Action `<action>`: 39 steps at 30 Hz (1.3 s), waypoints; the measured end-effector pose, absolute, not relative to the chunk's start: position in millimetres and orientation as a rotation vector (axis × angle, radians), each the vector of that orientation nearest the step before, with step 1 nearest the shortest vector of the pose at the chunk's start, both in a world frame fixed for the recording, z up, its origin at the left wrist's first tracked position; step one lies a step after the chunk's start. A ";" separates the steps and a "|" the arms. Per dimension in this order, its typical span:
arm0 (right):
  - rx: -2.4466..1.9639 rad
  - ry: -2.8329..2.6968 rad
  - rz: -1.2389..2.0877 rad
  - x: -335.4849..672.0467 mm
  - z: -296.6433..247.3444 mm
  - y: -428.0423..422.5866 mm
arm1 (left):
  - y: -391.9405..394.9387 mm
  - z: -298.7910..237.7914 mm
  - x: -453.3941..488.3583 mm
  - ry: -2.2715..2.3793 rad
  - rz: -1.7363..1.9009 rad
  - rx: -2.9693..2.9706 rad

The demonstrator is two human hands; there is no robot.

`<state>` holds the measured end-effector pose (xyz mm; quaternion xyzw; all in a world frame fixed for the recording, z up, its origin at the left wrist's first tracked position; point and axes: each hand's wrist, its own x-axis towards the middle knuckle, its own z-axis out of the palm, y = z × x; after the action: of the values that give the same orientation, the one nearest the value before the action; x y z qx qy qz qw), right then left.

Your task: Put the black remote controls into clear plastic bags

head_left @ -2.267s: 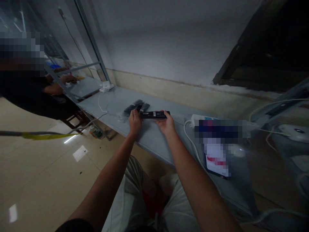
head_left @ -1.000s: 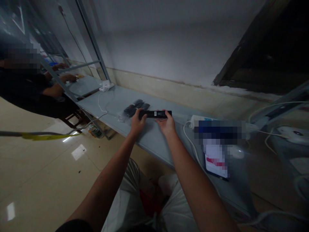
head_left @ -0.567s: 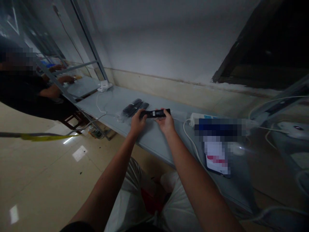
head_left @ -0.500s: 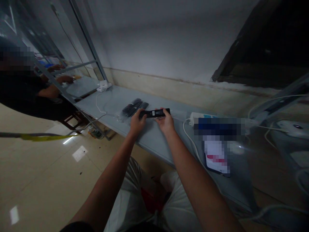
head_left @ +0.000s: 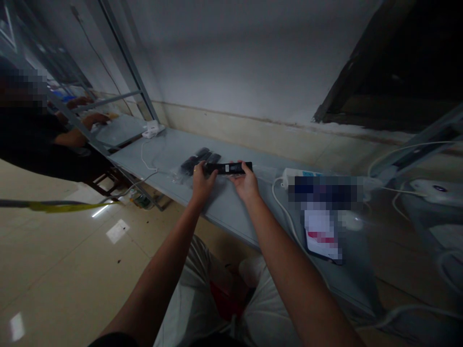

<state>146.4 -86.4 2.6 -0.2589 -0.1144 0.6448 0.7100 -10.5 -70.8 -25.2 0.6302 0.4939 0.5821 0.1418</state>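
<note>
A long black bar-shaped object with a small white label (head_left: 235, 168) is held level above the grey table (head_left: 226, 212); its exact kind I cannot make out. My left hand (head_left: 203, 183) is closed on its left end, thumb on the near side. At the other end, my right hand (head_left: 246, 183) grips it with the thumb on top and fingers beneath. Just beyond my left hand lie several dark items in clear plastic (head_left: 197, 158). Thin clear plastic also shows on the table to the right of my right hand.
To the right are a white power strip (head_left: 288, 178) with a cable and a phone (head_left: 323, 243), partly blurred out. A white socket block (head_left: 152, 128) sits at the table's far left. Beyond a metal frame post (head_left: 130, 62), a person's hand (head_left: 96, 119) is over another table.
The whole view has shifted slightly. Both my hands keep hold of the black bar-shaped object, in nearly the same place over the table.
</note>
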 end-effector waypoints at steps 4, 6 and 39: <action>-0.548 -0.254 1.438 147.7 0.9 -85.4 | -71.7 -22.9 -10.7 1.445 1.656 1.852; -0.542 -0.252 1.440 148.6 -0.6 -84.7 | -73.4 -20.0 -10.8 1.435 1.673 1.855; -0.511 -0.297 1.471 143.7 3.1 -91.2 | -64.0 -21.4 -17.4 1.005 1.683 1.328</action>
<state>143.7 -91.2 3.1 -0.2295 -0.1334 0.6609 0.7019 -17.4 -64.0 -21.4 0.5194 0.3930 0.6582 0.3777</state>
